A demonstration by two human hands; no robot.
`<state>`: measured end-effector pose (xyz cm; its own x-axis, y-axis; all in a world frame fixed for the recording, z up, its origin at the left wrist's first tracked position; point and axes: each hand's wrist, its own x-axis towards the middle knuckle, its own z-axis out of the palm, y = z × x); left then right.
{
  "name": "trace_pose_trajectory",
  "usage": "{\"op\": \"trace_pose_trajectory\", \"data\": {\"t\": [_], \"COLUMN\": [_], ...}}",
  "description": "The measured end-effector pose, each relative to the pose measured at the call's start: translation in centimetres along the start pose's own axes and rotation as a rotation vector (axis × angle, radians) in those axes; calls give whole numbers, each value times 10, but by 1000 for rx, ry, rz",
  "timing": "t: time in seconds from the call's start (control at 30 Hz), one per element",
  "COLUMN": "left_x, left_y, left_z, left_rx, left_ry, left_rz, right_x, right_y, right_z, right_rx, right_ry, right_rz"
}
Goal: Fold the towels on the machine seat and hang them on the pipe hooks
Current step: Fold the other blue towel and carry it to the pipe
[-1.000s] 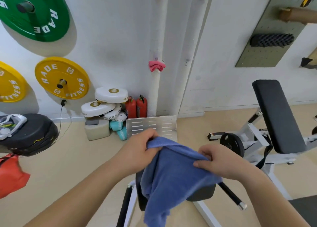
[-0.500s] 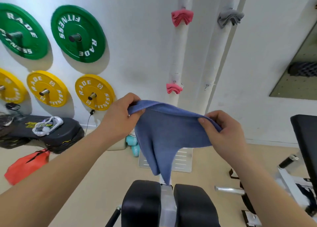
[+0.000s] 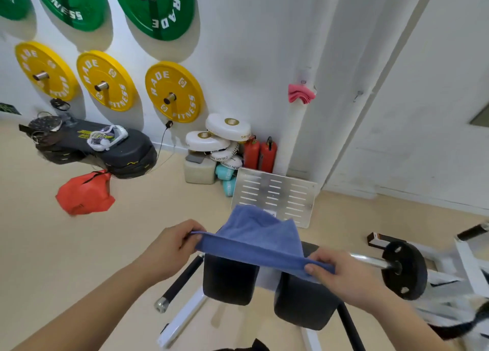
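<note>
Lowered since before, the blue towel stretches taut between pinching left hand and right hand; folding unfinished, one pink towel hangs.

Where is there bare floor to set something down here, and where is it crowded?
Bare floor lies between the orange bag and the slotted metal plate, beyond the left hand; also right of that plate, before the machine's black weight disc. Crowded: the wall foot, with white pads and red extinguishers.
</note>
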<state>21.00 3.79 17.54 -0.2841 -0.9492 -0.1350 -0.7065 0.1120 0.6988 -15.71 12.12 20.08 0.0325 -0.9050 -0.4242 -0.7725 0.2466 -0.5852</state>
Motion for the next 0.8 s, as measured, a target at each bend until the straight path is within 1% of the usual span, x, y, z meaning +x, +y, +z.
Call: {"op": "trace_pose_trajectory", "data": {"t": [0.07,0.13,0.3,0.4,0.5,0.67,0.8], "left_x": [-14,-25,-45,-59,-67,-55,-26], "left_y": [-21,-31,-37,-36,-31,-22,-25], "left_z": [19,31,40,37,34,44,57], "left_rx": [-29,-33,-76,-119,-116,-110,-79], "left_ry": [-21,-18,50,30,-5,-38,-62], "left_rz": [-103,-157,-234,-251,-274,-328,-357], "right_x": [-2,-3,-1,-4,-9,-5,14], "right_y": [6,6,5,4,12,31,47], "right_z": [20,35,55,61,67,71,68], "right_rx": [30,102,250,319,401,421,401], "right_ry": [-25,-43,-34,-64,-131,-183,-107], "right_rz": [-1,4,33,75,133,178,178]}}
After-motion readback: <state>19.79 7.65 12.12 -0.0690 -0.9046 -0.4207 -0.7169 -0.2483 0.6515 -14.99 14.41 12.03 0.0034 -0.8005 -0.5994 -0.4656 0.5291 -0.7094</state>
